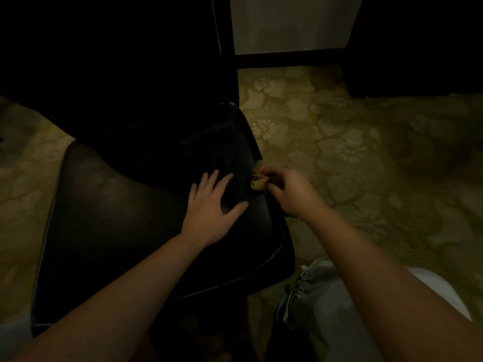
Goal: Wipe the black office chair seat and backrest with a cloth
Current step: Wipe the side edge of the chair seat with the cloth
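Cloth [258, 179] bunched in right hand [290, 192] grip at seat [117, 220] edge, left hand [212, 213] spread, seemingly flat

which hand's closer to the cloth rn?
Right. The right hand grips the bunched cloth at the right edge of the seat. The left hand lies flat on the seat just left of the cloth, apart from it.

Open carpet [366, 152] right of seat [117, 218], dark mass [130, 61] behind.
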Demonstrator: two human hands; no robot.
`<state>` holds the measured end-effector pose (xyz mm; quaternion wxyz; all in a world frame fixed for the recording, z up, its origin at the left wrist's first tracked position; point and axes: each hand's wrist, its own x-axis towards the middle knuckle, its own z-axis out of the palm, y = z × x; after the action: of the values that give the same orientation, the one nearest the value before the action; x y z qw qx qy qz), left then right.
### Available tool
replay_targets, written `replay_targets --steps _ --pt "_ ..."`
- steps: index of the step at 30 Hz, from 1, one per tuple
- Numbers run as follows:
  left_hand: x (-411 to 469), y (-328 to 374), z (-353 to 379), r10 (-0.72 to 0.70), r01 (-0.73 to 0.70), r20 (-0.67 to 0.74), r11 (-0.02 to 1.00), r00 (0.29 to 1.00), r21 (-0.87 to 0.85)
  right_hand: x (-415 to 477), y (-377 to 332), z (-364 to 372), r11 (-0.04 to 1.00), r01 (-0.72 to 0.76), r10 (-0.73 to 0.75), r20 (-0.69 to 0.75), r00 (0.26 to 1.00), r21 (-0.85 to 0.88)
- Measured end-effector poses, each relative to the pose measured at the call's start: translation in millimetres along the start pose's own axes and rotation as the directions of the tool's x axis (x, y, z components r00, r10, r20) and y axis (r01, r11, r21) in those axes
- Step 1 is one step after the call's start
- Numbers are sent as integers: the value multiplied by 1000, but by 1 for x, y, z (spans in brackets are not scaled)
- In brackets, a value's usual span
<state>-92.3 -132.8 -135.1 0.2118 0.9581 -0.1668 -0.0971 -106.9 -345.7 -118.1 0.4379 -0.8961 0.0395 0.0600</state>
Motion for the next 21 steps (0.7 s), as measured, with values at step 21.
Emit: replay_targets --steps 21 --pt "-44 -23 -3 135 -154 229 986 964 63 -40 2 26 996 -75 67 -135 989 -52"
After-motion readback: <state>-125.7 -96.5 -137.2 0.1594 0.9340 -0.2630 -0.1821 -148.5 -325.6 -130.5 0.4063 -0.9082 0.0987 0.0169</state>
